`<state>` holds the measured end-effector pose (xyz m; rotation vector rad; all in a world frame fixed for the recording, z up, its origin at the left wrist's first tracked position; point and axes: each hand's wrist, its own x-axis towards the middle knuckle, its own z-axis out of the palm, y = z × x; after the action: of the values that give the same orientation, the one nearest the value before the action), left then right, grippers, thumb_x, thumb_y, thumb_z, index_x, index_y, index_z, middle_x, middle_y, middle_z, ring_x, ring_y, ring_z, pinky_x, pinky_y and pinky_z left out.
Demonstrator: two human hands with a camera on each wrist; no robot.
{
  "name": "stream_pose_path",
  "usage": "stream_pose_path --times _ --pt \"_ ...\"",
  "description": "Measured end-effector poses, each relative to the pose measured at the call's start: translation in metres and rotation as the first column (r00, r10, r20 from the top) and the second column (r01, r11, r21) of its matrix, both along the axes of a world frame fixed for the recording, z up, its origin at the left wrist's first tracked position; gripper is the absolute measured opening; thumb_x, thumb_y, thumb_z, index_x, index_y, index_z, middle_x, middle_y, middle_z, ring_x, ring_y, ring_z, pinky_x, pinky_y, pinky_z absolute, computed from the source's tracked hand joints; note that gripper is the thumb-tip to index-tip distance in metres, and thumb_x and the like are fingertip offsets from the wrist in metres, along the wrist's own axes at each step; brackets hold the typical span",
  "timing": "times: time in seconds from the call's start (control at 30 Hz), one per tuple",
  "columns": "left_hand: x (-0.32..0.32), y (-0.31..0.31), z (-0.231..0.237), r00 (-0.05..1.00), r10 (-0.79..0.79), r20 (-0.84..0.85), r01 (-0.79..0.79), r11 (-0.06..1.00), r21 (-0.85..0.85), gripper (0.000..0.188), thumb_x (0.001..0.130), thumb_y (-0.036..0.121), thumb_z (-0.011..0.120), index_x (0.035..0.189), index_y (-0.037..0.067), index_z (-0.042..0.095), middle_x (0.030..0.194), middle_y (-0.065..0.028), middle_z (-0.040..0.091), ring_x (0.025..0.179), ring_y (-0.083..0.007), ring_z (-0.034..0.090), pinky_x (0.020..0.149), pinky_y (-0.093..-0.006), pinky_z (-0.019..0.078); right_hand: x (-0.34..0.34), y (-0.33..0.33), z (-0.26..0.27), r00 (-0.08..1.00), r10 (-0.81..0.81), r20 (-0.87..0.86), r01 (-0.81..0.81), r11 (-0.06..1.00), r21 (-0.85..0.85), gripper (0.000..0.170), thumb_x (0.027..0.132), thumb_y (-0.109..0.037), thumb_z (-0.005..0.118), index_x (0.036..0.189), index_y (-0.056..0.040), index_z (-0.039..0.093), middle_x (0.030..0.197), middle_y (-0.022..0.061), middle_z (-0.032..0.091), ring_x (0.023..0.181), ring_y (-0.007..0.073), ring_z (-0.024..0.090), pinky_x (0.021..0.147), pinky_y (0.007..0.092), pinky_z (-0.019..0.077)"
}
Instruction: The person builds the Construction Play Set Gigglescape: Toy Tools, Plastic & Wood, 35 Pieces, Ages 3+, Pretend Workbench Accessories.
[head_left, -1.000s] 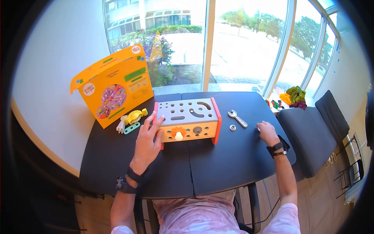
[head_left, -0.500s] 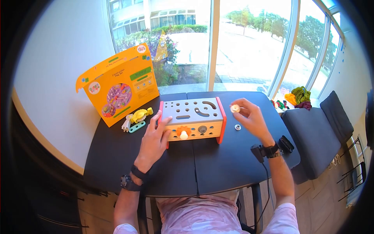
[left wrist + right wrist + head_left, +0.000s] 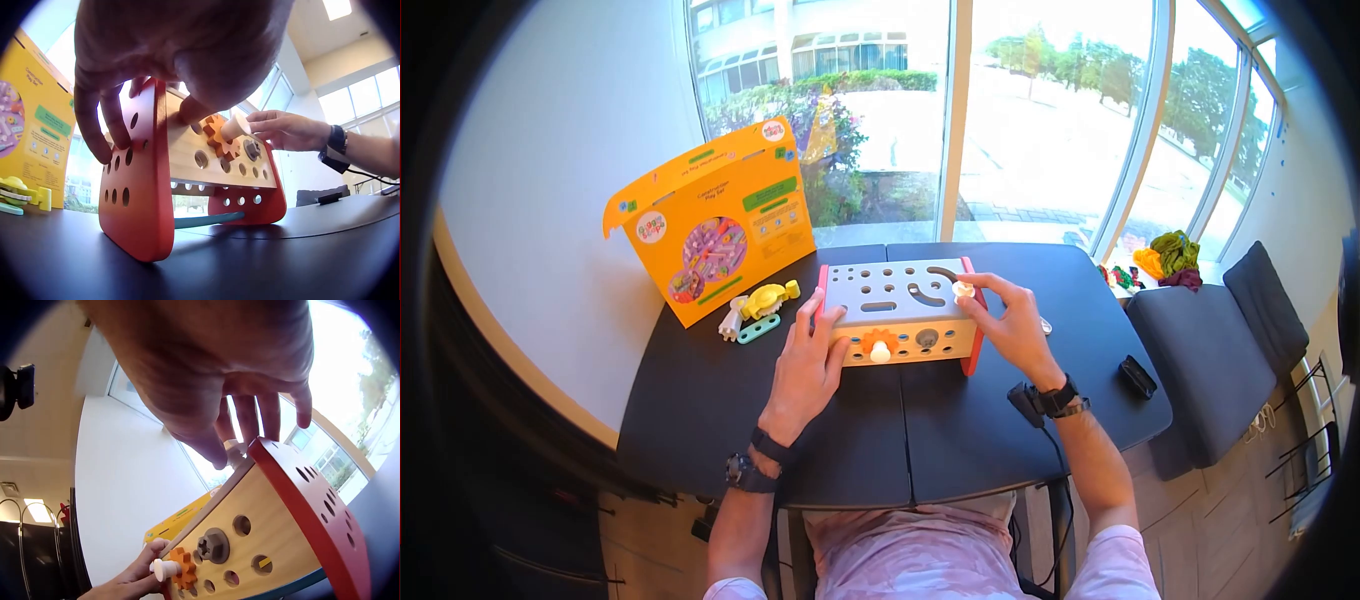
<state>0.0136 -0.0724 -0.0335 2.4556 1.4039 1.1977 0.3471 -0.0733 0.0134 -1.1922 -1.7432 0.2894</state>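
Note:
On the table a toy workbench (image 3: 895, 290) stands upright, with a grey top full of holes and slots, a wooden front and red end panels. My left hand (image 3: 805, 375) grips its left end, fingers over the red panel (image 3: 137, 187) and thumb against the front. At the top right corner my right hand (image 3: 1018, 325) pinches a white toy bolt (image 3: 964, 289) between thumb and forefinger, close over the grey top. An orange gear (image 3: 220, 137) with a white peg (image 3: 235, 127) and a grey hex bolt (image 3: 213, 545) sit on the front.
Yellow and white toy pieces (image 3: 765, 298) and a teal strip (image 3: 759, 329) lie at the left before the yellow box (image 3: 710, 220). A toy wrench's end (image 3: 1046, 326) shows beside my right hand. A black object (image 3: 1138, 378) lies near the table's right edge.
My right hand has lifted the white toy bolt from the right side of the table and carried it left to the workbench's top corner. The left hand keeps its grip.

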Motion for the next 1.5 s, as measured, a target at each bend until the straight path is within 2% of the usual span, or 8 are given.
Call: stream_pose_path --times 0.23,0.43,0.63,0.93,1.13,1.23,1.33,1.5 --pt "0.000 0.001 0.000 1.000 0.018 -0.021 -0.018 1.000 0.005 0.042 0.112 0.019 0.067 0.152 0.010 0.060 0.169 -0.0223 0.046 0.146 -0.0492 0.057 0.116 -0.0517 0.0535 -0.005 0.002 -0.001 0.993 -0.037 0.111 0.017 0.984 0.179 0.026 0.105 -0.017 0.079 0.124 0.0016 0.080 0.112 0.0166 0.084 0.098 0.0341 0.081 0.090 0.0392 0.0608" --pt "0.001 -0.001 0.000 1.000 0.017 -0.014 -0.017 1.000 -0.001 0.041 0.112 0.019 0.067 0.152 0.011 0.059 0.169 -0.0223 0.047 0.145 -0.0496 0.058 0.114 -0.0520 0.0550 -0.001 0.011 -0.005 0.996 -0.052 0.071 0.042 0.989 0.143 0.022 0.108 -0.014 0.075 0.122 0.0018 0.080 0.105 0.0165 0.081 0.093 0.0333 0.080 0.084 0.0412 0.0595" --pt "0.000 0.003 -0.004 1.000 0.011 -0.017 -0.011 0.999 0.036 0.041 0.112 0.018 0.067 0.152 0.011 0.059 0.169 -0.0220 0.046 0.144 -0.0493 0.058 0.114 -0.0516 0.0552 -0.004 0.011 -0.003 0.999 0.025 0.021 -0.030 0.974 0.223 0.017 0.107 -0.014 0.077 0.114 0.0022 0.077 0.106 0.0162 0.080 0.101 0.0330 0.080 0.093 0.0405 0.0610" --pt "0.000 0.002 -0.004 1.000 0.016 -0.013 -0.015 1.000 0.027 0.041 0.112 0.018 0.068 0.152 0.011 0.059 0.170 -0.0218 0.045 0.145 -0.0496 0.058 0.114 -0.0519 0.0553 -0.001 0.024 -0.013 0.993 0.013 -0.115 -0.020 0.998 -0.060 0.029 0.104 -0.025 0.086 0.110 -0.0018 0.069 0.110 0.0134 0.082 0.107 0.0227 0.079 0.105 0.0451 0.0606" --pt "0.000 0.003 -0.005 1.000 0.005 0.008 -0.005 0.999 0.039 0.041 0.112 0.019 0.068 0.151 0.011 0.060 0.170 -0.0217 0.045 0.145 -0.0502 0.058 0.113 -0.0527 0.0559 -0.020 0.015 -0.015 0.973 -0.043 -0.228 0.053 0.998 0.037 0.029 0.109 -0.026 0.080 0.126 -0.0029 0.075 0.119 0.0130 0.081 0.112 0.0199 0.077 0.107 0.0451 0.0596" --pt "0.000 0.003 -0.006 1.000 0.006 0.000 -0.006 0.999 0.043 0.041 0.112 0.019 0.068 0.151 0.011 0.060 0.170 -0.0215 0.045 0.145 -0.0503 0.058 0.113 -0.0527 0.0561 -0.009 0.022 -0.023 0.982 0.080 -0.172 -0.064 0.993 0.100 0.028 0.112 -0.024 0.074 0.129 -0.0017 0.078 0.127 0.0142 0.079 0.119 0.0200 0.076 0.108 0.0435 0.0597" --pt "0.000 0.003 -0.006 1.000 0.011 0.000 -0.011 0.999 0.037 0.041 0.112 0.019 0.068 0.151 0.011 0.060 0.170 -0.0215 0.045 0.145 -0.0502 0.058 0.113 -0.0527 0.0562 -0.008 0.014 -0.024 0.939 0.109 -0.326 -0.097 0.994 0.051 0.026 0.113 -0.021 0.073 0.123 0.0019 0.079 0.133 0.0144 0.077 0.127 0.0203 0.073 0.108 0.0412 0.0607" --pt "0.000 0.005 -0.009 1.000 0.024 -0.018 -0.022 0.995 0.094 0.040 0.112 0.021 0.068 0.151 0.014 0.060 0.168 -0.0208 0.047 0.140 -0.0462 0.062 0.105 -0.0531 0.0614 0.003 0.016 -0.027 0.920 0.113 -0.375 -0.130 0.991 -0.022 0.025 0.113 -0.019 0.073 0.124 0.0034 0.079 0.135 0.0109 0.077 0.128 0.0203 0.072 0.107 0.0391 0.0624"
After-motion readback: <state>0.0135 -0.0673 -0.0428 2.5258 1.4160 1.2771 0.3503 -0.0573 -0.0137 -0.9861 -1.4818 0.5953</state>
